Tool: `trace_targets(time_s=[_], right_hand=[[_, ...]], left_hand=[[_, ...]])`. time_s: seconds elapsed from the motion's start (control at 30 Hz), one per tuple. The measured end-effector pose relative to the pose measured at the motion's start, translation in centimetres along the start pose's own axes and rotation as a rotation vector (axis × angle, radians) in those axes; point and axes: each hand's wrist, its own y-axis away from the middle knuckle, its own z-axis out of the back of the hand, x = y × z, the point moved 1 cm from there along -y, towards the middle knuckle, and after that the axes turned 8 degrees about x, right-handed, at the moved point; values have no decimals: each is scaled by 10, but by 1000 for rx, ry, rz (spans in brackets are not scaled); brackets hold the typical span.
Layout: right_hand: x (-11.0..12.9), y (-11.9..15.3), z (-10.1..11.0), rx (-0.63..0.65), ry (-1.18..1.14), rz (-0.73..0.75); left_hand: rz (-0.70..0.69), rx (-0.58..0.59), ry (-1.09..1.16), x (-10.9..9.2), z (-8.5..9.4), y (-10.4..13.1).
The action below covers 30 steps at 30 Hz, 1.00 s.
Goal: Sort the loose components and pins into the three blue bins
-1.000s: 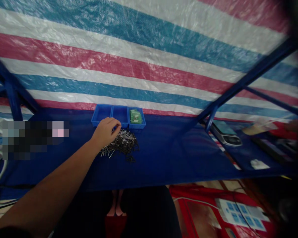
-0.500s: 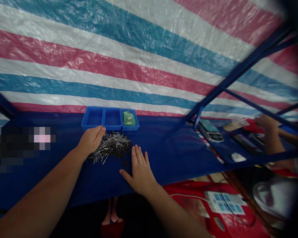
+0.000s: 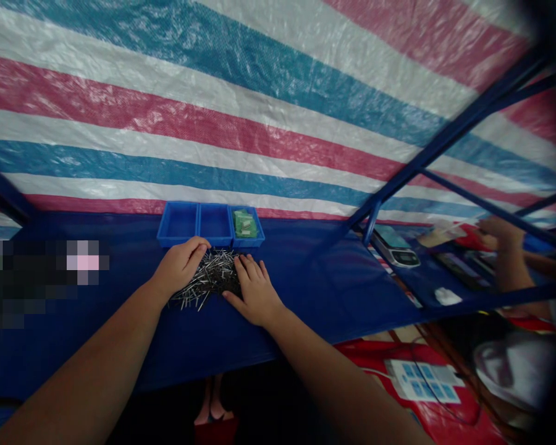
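At the centre of the frame, a pile of thin metal pins is lying on the blue-covered desk, and both hands are resting against it — the left hand on the pile's left edge, the right hand on its right edge. The left hand's fingers are curving loosely over the pins, not closed on any of them as far as the dim view shows. The right hand's fingers are lying flat and spread, palm down, gripping nothing. Just behind the pile, toward the striped tarp, three blue trays are standing side by side; the rightmost one is holding green parts. At the right of the frame, a small scale is sitting on the neighbouring surface, and another person's arm is reaching in there — blurred.
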Motion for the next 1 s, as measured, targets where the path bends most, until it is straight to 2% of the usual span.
trace_targets(time_s=[0.2, 0.47, 0.63, 0.8, 0.93, 1.0], right_hand=[[-4, -6, 21, -103, -50, 97], [-11, -31, 37, 58, -109, 227], [-15, -44, 44, 149, -162, 293], [-17, -49, 46, 166, -200, 271], [-23, -51, 49, 194, -305, 264], [-27, -53, 53, 163, -388, 258]], left_hand=[[0, -7, -20, 0, -1, -1], [11, 3, 38, -2, 3, -1], [-11, 9, -116, -10, 14, -13], [70, 19, -270, -17, 26, -27], [117, 96, -275, -16, 31, -18], [120, 148, -240, -14, 33, -10]])
